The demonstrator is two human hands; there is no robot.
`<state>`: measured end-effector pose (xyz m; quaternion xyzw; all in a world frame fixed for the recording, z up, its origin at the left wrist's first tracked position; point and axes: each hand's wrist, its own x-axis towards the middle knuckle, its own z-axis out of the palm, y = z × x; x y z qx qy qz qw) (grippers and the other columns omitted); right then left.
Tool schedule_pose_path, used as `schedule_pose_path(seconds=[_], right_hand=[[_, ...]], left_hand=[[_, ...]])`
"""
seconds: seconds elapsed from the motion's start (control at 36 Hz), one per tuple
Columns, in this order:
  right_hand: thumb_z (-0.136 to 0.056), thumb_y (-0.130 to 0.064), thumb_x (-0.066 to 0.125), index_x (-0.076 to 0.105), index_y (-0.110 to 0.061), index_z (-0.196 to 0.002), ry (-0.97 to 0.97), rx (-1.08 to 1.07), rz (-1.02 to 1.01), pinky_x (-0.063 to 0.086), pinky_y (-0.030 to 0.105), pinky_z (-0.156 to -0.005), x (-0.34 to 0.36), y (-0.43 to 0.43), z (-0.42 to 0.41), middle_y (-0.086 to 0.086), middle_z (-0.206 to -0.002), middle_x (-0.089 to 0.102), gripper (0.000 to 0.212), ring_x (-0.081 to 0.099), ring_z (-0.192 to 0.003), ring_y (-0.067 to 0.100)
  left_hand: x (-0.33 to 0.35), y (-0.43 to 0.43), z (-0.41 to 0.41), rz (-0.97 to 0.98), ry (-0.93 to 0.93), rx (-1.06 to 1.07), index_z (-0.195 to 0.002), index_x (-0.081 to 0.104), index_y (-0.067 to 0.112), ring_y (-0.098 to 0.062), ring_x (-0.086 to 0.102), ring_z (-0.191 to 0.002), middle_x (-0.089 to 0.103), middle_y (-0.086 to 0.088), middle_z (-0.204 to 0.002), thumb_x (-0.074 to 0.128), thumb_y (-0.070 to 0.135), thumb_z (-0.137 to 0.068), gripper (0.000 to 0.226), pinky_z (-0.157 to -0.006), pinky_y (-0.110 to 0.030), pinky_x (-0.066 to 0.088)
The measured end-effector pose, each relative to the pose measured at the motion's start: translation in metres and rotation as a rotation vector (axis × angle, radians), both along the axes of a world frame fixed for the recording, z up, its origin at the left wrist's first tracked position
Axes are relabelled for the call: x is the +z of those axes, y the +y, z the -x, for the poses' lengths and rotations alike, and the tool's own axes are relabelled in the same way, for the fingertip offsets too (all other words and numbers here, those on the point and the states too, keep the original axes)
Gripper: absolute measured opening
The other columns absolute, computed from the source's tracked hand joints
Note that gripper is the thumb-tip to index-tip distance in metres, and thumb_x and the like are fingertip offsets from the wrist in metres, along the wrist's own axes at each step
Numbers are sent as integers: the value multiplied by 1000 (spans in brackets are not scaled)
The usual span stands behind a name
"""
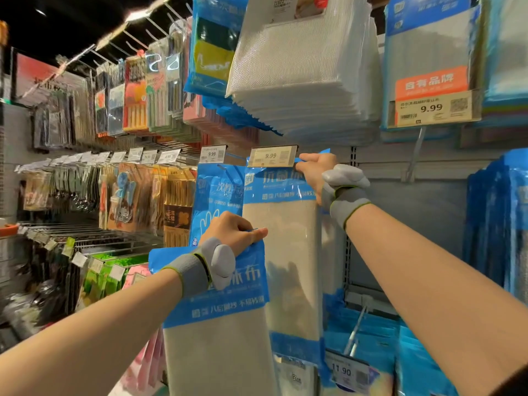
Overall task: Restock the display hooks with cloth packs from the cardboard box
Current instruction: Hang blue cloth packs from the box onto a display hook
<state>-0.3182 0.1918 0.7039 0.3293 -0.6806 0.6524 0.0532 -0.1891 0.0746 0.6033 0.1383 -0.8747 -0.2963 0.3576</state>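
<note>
My left hand [233, 231] grips the blue top edge of a cloth pack [217, 324], a blue-headed bag with a beige cloth inside, held low at centre. My right hand [313, 170] pinches the top right corner of a second, similar cloth pack [281, 238] that sits up at the display hook behind the 9.99 price tag [271, 156]. The hook itself is hidden by the tag and the pack. Both wrists wear grey bands. The cardboard box is out of view.
A thick stack of white cloth packs [308, 75] hangs right above. Blue packs [497, 224] hang at the right, more with an 11.90 tag [347, 372] below. Disposable-glove packs [217, 195] hang just left. Kitchen tools fill hooks along the left wall.
</note>
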Motion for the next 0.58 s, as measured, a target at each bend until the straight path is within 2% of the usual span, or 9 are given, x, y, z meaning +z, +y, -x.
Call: schedule_pose_path(seconds=[0.11,0.19,0.33,0.39,0.42,0.44,0.5,0.53,0.58], right_hand=[[-82,-13,64,57,-15,-125,-9,4,-30,53,41,-92,-10,-4,-2,8,-118,62,44,63,-103,28],[-81,-14,64,56,-16,-125,-10,-3,-31,53,40,-92,-12,-3,-2,6,-120,62,45,63,-103,27],[-87,-15,61,63,-11,-121,53,-98,24,49,24,-86,-6,3,-5,9,-122,63,35,61,-110,26],[-90,-8,55,61,-1,-121,72,-126,48,49,13,-72,-5,4,-6,18,-126,60,33,56,-117,32],[-89,-2,53,61,6,-119,78,-127,62,51,13,-68,-6,2,-5,24,-126,58,32,54,-117,37],[-86,2,53,62,10,-113,91,-148,65,53,22,-73,-6,0,-5,27,-123,58,30,54,-114,40],[-78,-1,56,72,1,-91,108,-208,38,53,43,-86,-6,-8,-6,22,-105,68,20,61,-102,40],[-74,-3,57,73,-7,-81,111,-227,36,51,47,-91,-5,-12,-4,16,-92,70,18,63,-95,37],[-73,-4,60,72,-7,-87,116,-238,17,46,42,-97,-2,-13,-1,11,-88,68,19,62,-97,36]], left_hand=[[-4,0,1,-2,-15,2,-62,66,13,-24,61,-72,65,-9,-72,64,42,-83,35,-65,-31,44],[-6,0,1,-12,-11,13,-69,70,4,-23,58,-68,69,-20,-80,65,41,-82,39,-63,-31,43],[-3,-2,-2,-38,7,40,-82,72,2,-31,67,-83,70,-19,-91,64,41,-83,40,-74,-38,52],[0,-3,-1,-39,5,48,-81,72,3,-28,64,-79,70,-18,-89,64,41,-83,40,-70,-34,49],[1,-5,-1,-36,1,53,-78,71,4,-25,62,-75,70,-17,-85,64,41,-84,39,-67,-32,46],[2,-5,0,-31,1,59,-74,70,5,-23,60,-72,68,-15,-79,63,41,-84,38,-65,-31,43],[4,-6,2,-24,8,71,-65,66,8,-21,56,-68,62,-11,-72,63,42,-84,39,-63,-29,40],[5,-7,3,-23,6,73,-61,63,11,-20,54,-67,60,-9,-70,63,41,-84,39,-63,-28,39],[6,-6,4,-24,-6,68,-56,59,13,-19,51,-64,56,-7,-66,62,40,-85,40,-61,-27,38]])
